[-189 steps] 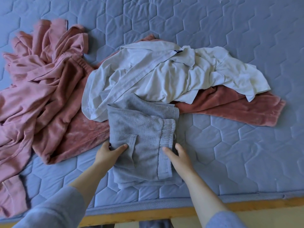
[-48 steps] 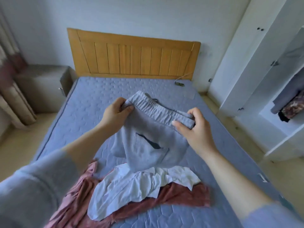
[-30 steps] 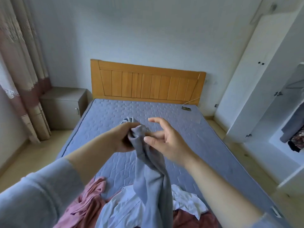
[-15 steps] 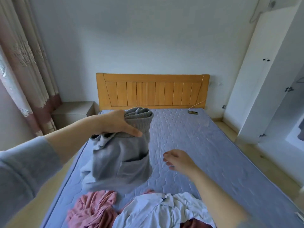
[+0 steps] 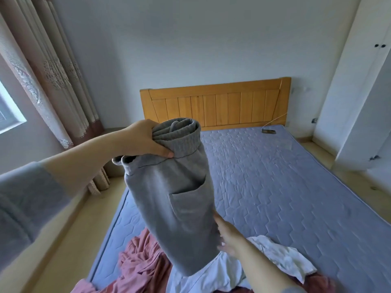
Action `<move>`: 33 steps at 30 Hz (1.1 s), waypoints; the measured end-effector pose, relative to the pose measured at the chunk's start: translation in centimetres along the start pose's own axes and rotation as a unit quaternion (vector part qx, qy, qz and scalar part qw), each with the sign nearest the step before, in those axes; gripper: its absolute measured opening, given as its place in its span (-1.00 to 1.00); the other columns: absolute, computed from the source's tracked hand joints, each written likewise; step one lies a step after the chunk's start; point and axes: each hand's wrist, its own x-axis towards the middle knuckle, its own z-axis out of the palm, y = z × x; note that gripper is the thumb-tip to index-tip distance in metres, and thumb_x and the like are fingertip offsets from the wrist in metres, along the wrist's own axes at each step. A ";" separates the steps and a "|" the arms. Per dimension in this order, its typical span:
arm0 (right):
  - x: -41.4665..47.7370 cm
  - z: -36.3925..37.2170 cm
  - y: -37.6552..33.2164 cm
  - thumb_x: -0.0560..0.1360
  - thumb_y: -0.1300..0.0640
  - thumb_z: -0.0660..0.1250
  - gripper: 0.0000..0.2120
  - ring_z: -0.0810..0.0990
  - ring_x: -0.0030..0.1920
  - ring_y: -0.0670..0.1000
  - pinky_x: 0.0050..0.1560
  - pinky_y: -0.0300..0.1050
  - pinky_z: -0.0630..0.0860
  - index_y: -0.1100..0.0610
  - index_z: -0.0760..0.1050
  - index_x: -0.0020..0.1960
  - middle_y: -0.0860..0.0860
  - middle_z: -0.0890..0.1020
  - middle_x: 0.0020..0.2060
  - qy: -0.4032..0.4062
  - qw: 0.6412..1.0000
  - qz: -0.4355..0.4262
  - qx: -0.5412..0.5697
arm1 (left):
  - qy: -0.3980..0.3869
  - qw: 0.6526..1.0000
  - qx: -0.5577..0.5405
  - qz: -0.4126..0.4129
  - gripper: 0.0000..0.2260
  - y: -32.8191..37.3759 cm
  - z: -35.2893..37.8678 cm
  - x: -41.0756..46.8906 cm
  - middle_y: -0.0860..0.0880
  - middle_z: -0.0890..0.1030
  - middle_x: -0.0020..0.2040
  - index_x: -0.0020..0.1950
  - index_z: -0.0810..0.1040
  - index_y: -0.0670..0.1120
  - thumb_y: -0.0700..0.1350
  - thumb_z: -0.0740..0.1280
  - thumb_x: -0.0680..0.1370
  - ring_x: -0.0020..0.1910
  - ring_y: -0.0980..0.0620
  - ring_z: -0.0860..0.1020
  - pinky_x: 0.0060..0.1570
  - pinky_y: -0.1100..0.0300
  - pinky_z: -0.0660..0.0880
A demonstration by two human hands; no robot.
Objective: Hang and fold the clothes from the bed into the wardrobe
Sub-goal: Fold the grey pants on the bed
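The left hand (image 5: 139,142) holds the shorts (image 5: 175,197) above the bed (image 5: 275,187); the right hand (image 5: 230,237) is just right of them, over the clothes pile (image 5: 207,278); headboard (image 5: 215,106) behind, curtain (image 5: 48,77) left, wardrobe (image 5: 355,92) right.

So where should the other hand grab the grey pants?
Probably the loose bottom end of the grey pants, coming in from the right, where the open right hand is. The left hand holds the bunched waistband up high, so the fabric hangs straight down with its lower edge free.

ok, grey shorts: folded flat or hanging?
Hanging, not folded flat: the left hand grips the bunched waistband, and the grey fleece shorts dangle in the air.
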 end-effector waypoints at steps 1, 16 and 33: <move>0.1 -0.5 -0.1 0.48 -0.42 0.16 -0.24 0.41 0.38 0.13 0.34 0.06 0.38 0.10 0.34 0.46 0.07 0.42 0.42 0.017 1.000 -0.011 0.014 | -0.005 1.000 -0.014 0.002 -0.74 0.0 0.0 -0.2 0.26 0.65 -0.29 -0.27 0.61 0.15 0.15 0.60 0.16 -0.26 0.30 0.60 -0.41 0.49 0.45; 0.9 -3.3 0.2 0.43 -0.46 0.14 -0.29 0.46 0.24 0.12 0.20 0.06 0.38 0.12 0.48 0.23 0.11 0.53 0.16 -0.011 0.999 0.027 0.018 | 0.011 0.999 0.001 0.038 -0.80 1.1 1.1 -0.4 0.19 0.50 -0.49 -0.35 0.46 -0.02 -0.23 0.42 0.40 -0.47 0.27 0.44 -0.45 0.44 0.41; 2.2 -3.9 4.7 0.42 -0.31 0.32 -0.49 0.20 -0.58 -0.09 -0.53 -0.27 0.09 0.11 0.49 -0.41 -0.03 0.36 -0.50 -0.141 0.972 0.112 0.150 | 0.061 0.998 0.025 0.026 -0.61 -1.2 3.2 -0.5 -0.06 0.63 -0.05 0.04 0.57 -0.09 -0.10 0.25 0.25 -0.02 -0.09 0.58 0.05 0.03 0.52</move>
